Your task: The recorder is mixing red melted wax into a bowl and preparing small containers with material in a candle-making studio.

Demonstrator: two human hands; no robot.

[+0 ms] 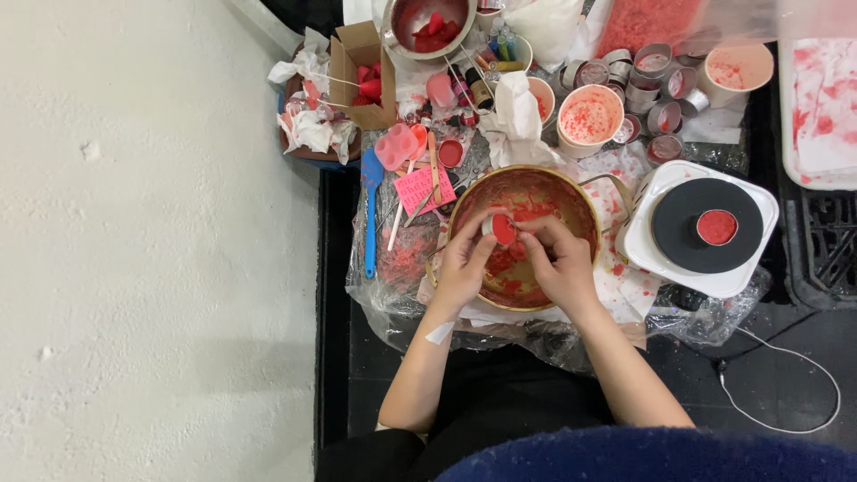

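Observation:
My left hand (pixel 464 263) and my right hand (pixel 561 259) meet over a round metal bowl (pixel 571 192) smeared with red wax. Between the fingers of both hands sits a small round tin (pixel 502 228) filled with red wax, held just above the bowl's middle. A white strip of tape shows on my left wrist. To the right, a second small tin of red wax (pixel 716 227) rests on the black disc of a white hot plate (pixel 750 272).
Several empty small tins (pixel 647 80), paper cups with red residue (pixel 589 116), a blue spatula (pixel 370 210), a pink mould (pixel 397 145), crumpled tissues (pixel 308 129) and a cardboard box (pixel 361 76) crowd the plastic-covered surface. A white cable (pixel 803 393) trails at the right. A pale wall lies left.

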